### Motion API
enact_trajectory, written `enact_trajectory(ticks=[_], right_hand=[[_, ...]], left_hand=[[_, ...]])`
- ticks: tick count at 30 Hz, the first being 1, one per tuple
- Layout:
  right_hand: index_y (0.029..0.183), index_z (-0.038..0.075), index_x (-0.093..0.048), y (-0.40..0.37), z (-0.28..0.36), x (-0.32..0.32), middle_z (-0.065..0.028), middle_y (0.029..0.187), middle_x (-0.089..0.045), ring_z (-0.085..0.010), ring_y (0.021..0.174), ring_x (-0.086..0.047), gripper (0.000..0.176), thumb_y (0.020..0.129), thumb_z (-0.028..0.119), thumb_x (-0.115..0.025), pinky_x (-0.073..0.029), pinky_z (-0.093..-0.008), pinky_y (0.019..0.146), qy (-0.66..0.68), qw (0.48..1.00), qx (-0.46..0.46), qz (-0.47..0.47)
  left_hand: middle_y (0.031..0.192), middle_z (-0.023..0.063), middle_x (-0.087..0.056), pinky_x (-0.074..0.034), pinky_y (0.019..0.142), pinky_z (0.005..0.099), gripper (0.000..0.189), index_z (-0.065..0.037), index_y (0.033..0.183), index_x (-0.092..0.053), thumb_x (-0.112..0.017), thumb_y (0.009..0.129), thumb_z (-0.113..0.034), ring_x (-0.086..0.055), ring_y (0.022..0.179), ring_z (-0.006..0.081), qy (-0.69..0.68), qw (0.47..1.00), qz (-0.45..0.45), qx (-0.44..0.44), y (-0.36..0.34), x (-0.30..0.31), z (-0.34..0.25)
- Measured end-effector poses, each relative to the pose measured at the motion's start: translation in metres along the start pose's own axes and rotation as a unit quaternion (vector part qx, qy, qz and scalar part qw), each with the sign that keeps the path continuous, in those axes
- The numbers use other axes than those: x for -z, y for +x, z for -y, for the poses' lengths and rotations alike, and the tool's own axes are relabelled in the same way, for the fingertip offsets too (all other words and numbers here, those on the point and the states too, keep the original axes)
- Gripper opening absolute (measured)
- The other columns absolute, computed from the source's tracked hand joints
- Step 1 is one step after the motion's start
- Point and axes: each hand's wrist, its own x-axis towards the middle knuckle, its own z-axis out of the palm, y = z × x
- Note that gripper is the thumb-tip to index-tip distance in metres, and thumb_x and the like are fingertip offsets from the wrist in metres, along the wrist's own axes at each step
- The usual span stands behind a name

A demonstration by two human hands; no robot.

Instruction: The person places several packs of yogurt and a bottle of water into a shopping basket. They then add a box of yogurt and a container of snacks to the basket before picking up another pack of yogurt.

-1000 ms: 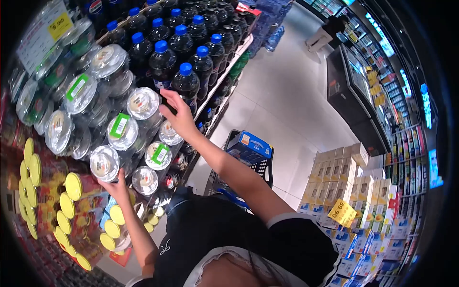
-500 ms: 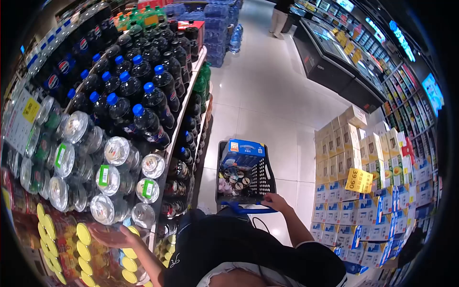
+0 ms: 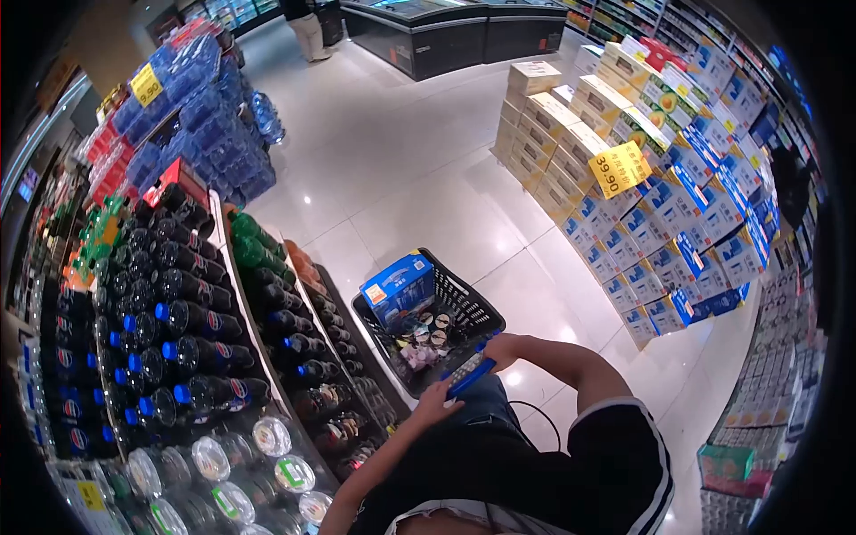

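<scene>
Along the drinks aisle: pale tiled floor, wide, running up to a dark chest freezer at the far end. Another person's legs show beside it.

Left side: shelving packed with dark soda bottles, blue caps. Clear bottles with pale lids lie nearer the camera. Blue water packs are stacked further off.

Right side: wall of stacked cartons, yellow price tag stuck on it.

Centre: black basket on the floor, just ahead of the person, between shelving and cartons. It reads as part-loaded. A blue box leans at its far end, small round-topped cans sit below, and there is room beside them.

Blue handle points back toward the person.

Right hand is curled round the handle's upper end. Left hand is at the lower end, fingers wrapped on it as far as shows. Hands close together and both clamped on the handle, neither carrying anything off the shelves.
</scene>
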Motion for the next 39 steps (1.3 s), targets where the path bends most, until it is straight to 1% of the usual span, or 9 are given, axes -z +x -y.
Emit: enact_trajectory(ticks=[3, 4, 6, 14, 17, 27, 30, 37, 39], right_hand=[[0.076, 0.011, -0.066, -0.004, 0.006, -0.014, -0.0137, 0.075, -0.063, -0.0325, 0.078, -0.061, 0.037, 0.065, 0.046, -0.064, -0.048, -0.0416, 0.067, 0.026, 0.999, -0.045, -0.016], [0.076, 0.011, -0.066, -0.001, 0.008, -0.018, -0.0139, 0.075, -0.063, -0.0324, 0.078, -0.061, 0.037, 0.064, 0.045, -0.065, -0.048, -0.0418, 0.068, 0.027, 0.998, -0.06, -0.023], [0.076, 0.011, -0.066, 0.0, 0.016, -0.025, -0.0136, 0.075, -0.063, -0.0326, 0.076, -0.061, 0.034, 0.061, 0.041, -0.065, -0.048, -0.0421, 0.068, 0.022, 0.996, -0.078, -0.041], [0.075, 0.013, -0.066, -0.01, 0.066, -0.037, -0.0123, 0.071, -0.063, -0.0311, 0.071, -0.062, 0.029, 0.057, 0.036, -0.065, -0.049, -0.0415, 0.065, 0.107, 0.978, -0.136, -0.115], [0.079, 0.015, -0.065, -0.009, 0.078, -0.039, -0.0108, 0.072, -0.063, -0.0314, 0.073, -0.061, 0.025, 0.065, 0.036, -0.063, -0.049, -0.0416, 0.065, 0.138, 0.974, -0.128, -0.124], [0.086, 0.009, -0.063, 0.022, 0.096, -0.029, -0.0148, 0.078, -0.062, -0.0332, 0.078, -0.06, 0.046, 0.076, 0.053, -0.054, -0.047, -0.0431, 0.069, 0.261, 0.951, -0.117, -0.12], [0.085, 0.008, -0.062, 0.035, 0.097, -0.023, -0.0158, 0.078, -0.062, -0.0339, 0.077, -0.059, 0.049, 0.077, 0.056, -0.052, -0.046, -0.0434, 0.07, 0.315, 0.927, -0.13, -0.159], [0.082, 0.007, -0.061, 0.061, 0.096, -0.011, -0.0175, 0.07, -0.061, -0.0359, 0.069, -0.059, 0.039, 0.076, 0.045, -0.055, -0.047, -0.0446, 0.065, 0.343, 0.88, -0.172, -0.279], [0.083, 0.007, -0.061, 0.066, 0.094, -0.007, -0.0176, 0.071, -0.061, -0.0357, 0.07, -0.059, 0.037, 0.076, 0.043, -0.055, -0.047, -0.0445, 0.066, 0.352, 0.868, -0.182, -0.298]], left_hand=[[0.083, 0.0195, -0.06, -0.045, 0.076, 0.0422, 0.056, -0.003, 0.115, -0.049, -0.064, 0.072, -0.037, -0.059, 0.082, 0.0345, 0.033, 0.991, 0.118, 0.05, 0.023, -0.014, 0.0], [0.083, 0.0195, -0.06, -0.045, 0.076, 0.0422, 0.056, -0.003, 0.115, -0.049, -0.064, 0.072, -0.037, -0.059, 0.082, 0.0345, 0.037, 0.988, 0.147, 0.021, 0.025, -0.019, 0.004], [0.071, 0.0195, -0.06, -0.047, 0.067, 0.0433, 0.043, -0.005, 0.103, -0.057, -0.064, 0.071, -0.033, -0.06, 0.071, 0.037, -0.013, 0.994, 0.06, 0.088, 0.022, -0.026, 0.016], [0.068, 0.0197, -0.059, -0.046, 0.062, 0.0448, 0.029, -0.004, 0.086, -0.059, -0.063, 0.067, -0.025, -0.058, 0.069, 0.0377, -0.026, 0.994, 0.1, -0.035, 0.008, -0.003, 0.037], [0.062, 0.0146, -0.055, -0.047, 0.06, 0.0424, 0.024, -0.007, 0.08, -0.057, -0.064, 0.064, -0.024, -0.056, 0.065, 0.0353, 0.013, 0.989, 0.083, -0.123, 0.007, 0.01, 0.044], [0.062, 0.0107, -0.058, -0.049, 0.063, 0.0392, 0.035, -0.009, 0.082, -0.059, -0.064, 0.059, -0.035, -0.059, 0.063, 0.032, 0.101, 0.945, 0.175, -0.258, 0.052, 0.077, 0.082], [0.06, 0.0108, -0.058, -0.049, 0.064, 0.0405, 0.038, -0.008, 0.084, -0.059, -0.063, 0.059, -0.037, -0.058, 0.061, 0.0329, 0.139, 0.927, 0.215, -0.274, 0.077, 0.097, 0.095], [0.072, 0.0202, -0.058, -0.047, 0.066, 0.0458, 0.046, -0.008, 0.092, -0.058, -0.065, 0.057, -0.038, -0.056, 0.071, 0.0383, 0.189, 0.932, 0.251, -0.183, 0.118, 0.138, 0.084], [0.076, 0.0193, -0.059, -0.046, 0.069, 0.0462, 0.045, -0.009, 0.093, -0.058, -0.066, 0.059, -0.038, -0.056, 0.075, 0.0386, 0.187, 0.93, 0.262, -0.176, 0.13, 0.145, 0.084]])
